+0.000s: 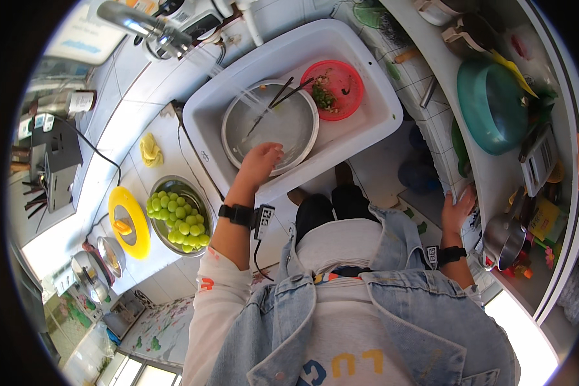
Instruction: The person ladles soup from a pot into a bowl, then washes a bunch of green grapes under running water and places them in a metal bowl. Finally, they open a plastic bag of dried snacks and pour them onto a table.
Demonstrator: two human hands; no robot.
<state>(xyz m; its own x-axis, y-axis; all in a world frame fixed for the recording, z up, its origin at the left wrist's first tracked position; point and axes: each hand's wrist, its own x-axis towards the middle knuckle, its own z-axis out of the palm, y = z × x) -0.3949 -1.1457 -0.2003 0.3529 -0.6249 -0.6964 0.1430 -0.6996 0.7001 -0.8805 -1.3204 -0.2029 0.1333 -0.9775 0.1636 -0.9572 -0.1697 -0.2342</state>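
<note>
My left hand [264, 160], fingers curled, is over the near rim of a round metal basin [313, 130]; whether it holds anything cannot be seen. The basin holds water and stands in a white plastic tub [366, 130]. Dark chopsticks [292, 93] lean across its far right rim. Water runs into it from a chrome faucet [173, 42]. Beside it in the tub sits a red plastic strainer [354, 99] with chopped green scraps [324, 96]. My right hand [457, 208] is at the tiled ledge by the right shelf, fingers somewhat apart, with nothing visible in it.
On the left counter are a metal bowl [166, 236] of green grapes [178, 217], a yellow-rimmed lid [142, 241] and a yellow cloth [150, 150]. The right shelf [468, 140] holds a teal plastic basin [492, 106] and a metal saucepan [504, 241]. A knife block stands far left.
</note>
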